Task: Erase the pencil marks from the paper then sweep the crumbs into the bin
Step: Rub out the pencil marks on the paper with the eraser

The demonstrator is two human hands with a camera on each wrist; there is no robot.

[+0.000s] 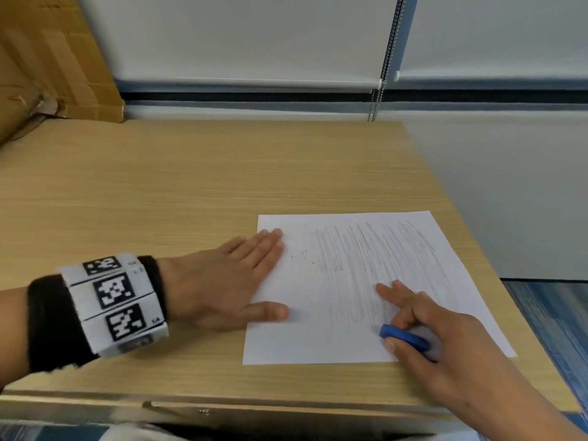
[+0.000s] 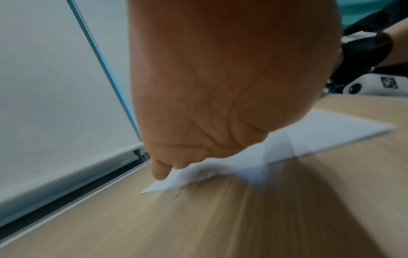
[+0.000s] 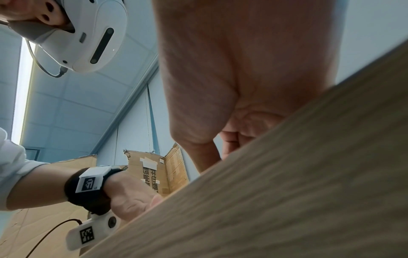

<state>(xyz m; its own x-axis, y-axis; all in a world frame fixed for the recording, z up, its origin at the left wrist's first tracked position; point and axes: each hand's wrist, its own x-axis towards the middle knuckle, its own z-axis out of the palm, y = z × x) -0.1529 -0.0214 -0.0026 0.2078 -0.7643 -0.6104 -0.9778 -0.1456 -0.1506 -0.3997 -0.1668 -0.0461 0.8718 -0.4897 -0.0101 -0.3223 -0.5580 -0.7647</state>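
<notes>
Light wood-grain bench (image 1: 191,186): white paper (image 1: 318,338) with pencil scribbles lies flat near its right front corner, cardboard box (image 1: 47,74) resting at far left.

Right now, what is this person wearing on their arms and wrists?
The left wrist carries a black band wrapped with white panels printed with black square code markers. Under it hangs a white camera pod with its own marker and a thin dark cable. A white sleeve covers the upper left arm. The right wrist wears a similar black band with a white camera pod. Both hands are bare.
</notes>
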